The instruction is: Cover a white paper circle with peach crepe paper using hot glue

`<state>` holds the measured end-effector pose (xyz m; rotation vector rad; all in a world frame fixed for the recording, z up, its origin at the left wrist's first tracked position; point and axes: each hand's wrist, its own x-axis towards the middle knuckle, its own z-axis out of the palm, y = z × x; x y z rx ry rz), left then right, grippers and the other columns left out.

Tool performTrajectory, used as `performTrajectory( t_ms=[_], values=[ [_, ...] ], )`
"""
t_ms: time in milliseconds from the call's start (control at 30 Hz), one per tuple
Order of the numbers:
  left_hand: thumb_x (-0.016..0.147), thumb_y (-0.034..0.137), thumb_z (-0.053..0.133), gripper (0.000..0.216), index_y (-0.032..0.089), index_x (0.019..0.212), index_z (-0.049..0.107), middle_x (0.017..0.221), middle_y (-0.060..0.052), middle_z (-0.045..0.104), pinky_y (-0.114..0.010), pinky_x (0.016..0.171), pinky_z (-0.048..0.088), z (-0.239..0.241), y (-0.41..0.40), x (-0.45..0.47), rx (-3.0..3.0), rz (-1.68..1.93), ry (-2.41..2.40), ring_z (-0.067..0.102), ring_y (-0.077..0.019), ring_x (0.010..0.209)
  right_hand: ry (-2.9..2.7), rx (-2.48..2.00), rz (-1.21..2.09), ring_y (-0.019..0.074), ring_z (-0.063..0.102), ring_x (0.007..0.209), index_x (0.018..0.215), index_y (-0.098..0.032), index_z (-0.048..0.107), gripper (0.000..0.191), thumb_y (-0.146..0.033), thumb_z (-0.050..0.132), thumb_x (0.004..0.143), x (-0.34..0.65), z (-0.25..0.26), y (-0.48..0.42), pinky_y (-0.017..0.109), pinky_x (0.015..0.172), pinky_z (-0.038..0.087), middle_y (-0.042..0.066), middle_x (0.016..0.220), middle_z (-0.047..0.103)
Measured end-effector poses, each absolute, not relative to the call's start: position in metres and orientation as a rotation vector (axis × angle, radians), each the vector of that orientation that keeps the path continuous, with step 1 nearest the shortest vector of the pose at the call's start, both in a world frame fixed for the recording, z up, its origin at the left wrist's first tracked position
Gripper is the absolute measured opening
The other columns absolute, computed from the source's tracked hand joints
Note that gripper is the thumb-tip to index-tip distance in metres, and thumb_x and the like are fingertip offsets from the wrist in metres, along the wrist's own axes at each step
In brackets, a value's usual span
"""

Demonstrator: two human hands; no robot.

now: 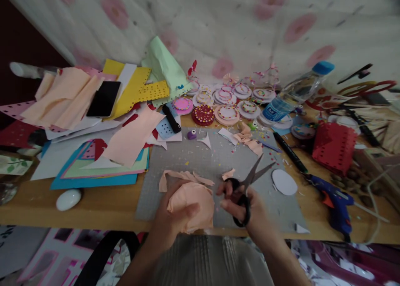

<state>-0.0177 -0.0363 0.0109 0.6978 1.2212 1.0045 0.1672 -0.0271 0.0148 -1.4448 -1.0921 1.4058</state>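
Note:
My left hand (175, 215) grips a rounded piece of peach crepe paper (195, 200), thumb lying across its face. With fingers through the black handles, my right hand (246, 207) holds a pair of scissors (253, 173), blades spread and pointing away from me. Just beyond the left hand lies a peach paper strip (187, 177) on the grey cutting mat (150, 207). A small peach scrap (228, 174) rests near the scissors. To their right sits a white paper disc (284, 182).
Decorated paper discs (203, 115) stand along the back beside a water bottle (296, 90). At right are a blue glue gun (337, 207), a black marker (290, 152) and a red box (334, 146). Stacked coloured paper (100, 173) and a phone (104, 98) lie at left.

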Motion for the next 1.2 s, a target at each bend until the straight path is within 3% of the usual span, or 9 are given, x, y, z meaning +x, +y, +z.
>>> performTrajectory(
  t_ms=[100,200,433,633,733,833,1000,1200],
  values=[
    [0.060,0.030,0.082,0.043,0.022,0.099,0.066,0.091,-0.005,0.072,-0.029,0.068,0.051,0.014,-0.039,-0.019,0.621,0.958,1.160,0.066,-0.0229,0.082,-0.993,-1.349,1.513,0.0143,0.053,0.068,0.068,-0.021,0.049,0.036,-0.039,0.080,0.063,0.152,0.019,-0.020,0.025,0.061,0.041,0.002,0.077,0.066],
    [0.059,0.028,0.083,0.043,0.022,0.098,0.067,0.085,-0.003,0.071,-0.027,0.065,0.051,0.015,-0.041,-0.020,0.562,0.950,1.106,0.065,-0.0201,0.076,-0.845,-1.298,1.586,0.0117,0.048,0.061,0.068,-0.021,0.048,0.035,-0.039,0.078,0.065,0.150,0.017,-0.020,0.023,0.057,0.037,-0.003,0.065,0.056],
    [0.063,0.029,0.082,0.042,0.022,0.101,0.067,0.093,-0.005,0.072,-0.030,0.072,0.052,0.010,-0.037,-0.013,0.614,0.939,1.111,0.066,-0.0226,0.084,-0.791,-1.398,1.412,0.0106,0.043,0.057,0.066,-0.021,0.048,0.034,-0.039,0.077,0.062,0.150,0.015,-0.019,0.022,0.052,0.034,-0.005,0.060,0.048],
    [0.063,0.029,0.080,0.044,0.021,0.105,0.069,0.102,-0.007,0.072,-0.031,0.080,0.052,0.013,-0.034,-0.014,0.581,1.007,1.128,0.066,-0.0272,0.099,-1.200,-1.546,1.131,0.0129,0.049,0.062,0.081,-0.022,0.056,0.021,-0.041,0.063,0.077,0.170,0.015,-0.029,0.024,0.057,0.040,-0.002,0.070,0.054],
    [0.061,0.031,0.081,0.050,0.021,0.109,0.070,0.096,-0.007,0.074,-0.032,0.081,0.052,0.014,-0.033,-0.021,0.538,1.037,1.134,0.066,-0.0290,0.100,-1.572,-1.595,1.032,0.0160,0.055,0.068,0.086,-0.022,0.056,0.017,-0.037,0.061,0.078,0.185,0.020,-0.040,0.026,0.062,0.045,0.000,0.074,0.058],
    [0.059,0.032,0.082,0.051,0.021,0.107,0.070,0.096,-0.007,0.074,-0.032,0.080,0.053,0.016,-0.032,-0.027,0.549,1.016,1.107,0.066,-0.0283,0.097,-1.958,-1.627,0.955,0.0161,0.055,0.063,0.076,-0.023,0.054,0.011,-0.031,0.061,0.077,0.193,0.027,-0.048,0.026,0.059,0.041,-0.001,0.068,0.058],
    [0.059,0.031,0.082,0.036,0.022,0.093,0.072,0.090,-0.004,0.073,-0.027,0.066,0.051,0.018,-0.031,-0.030,0.612,0.970,1.041,0.066,-0.0212,0.077,-2.187,-1.704,0.851,0.0153,0.054,0.057,0.067,-0.023,0.052,0.016,-0.031,0.061,0.078,0.195,0.038,-0.050,0.025,0.055,0.034,-0.002,0.061,0.057],
    [0.057,0.030,0.085,0.042,0.022,0.095,0.069,0.085,-0.004,0.071,-0.026,0.063,0.049,0.018,-0.034,-0.030,0.619,0.986,1.064,0.065,-0.0222,0.077,-2.254,-1.695,0.794,0.0150,0.055,0.054,0.065,-0.023,0.055,0.013,-0.027,0.061,0.076,0.195,0.041,-0.049,0.026,0.053,0.033,-0.003,0.056,0.057]
  ],
)
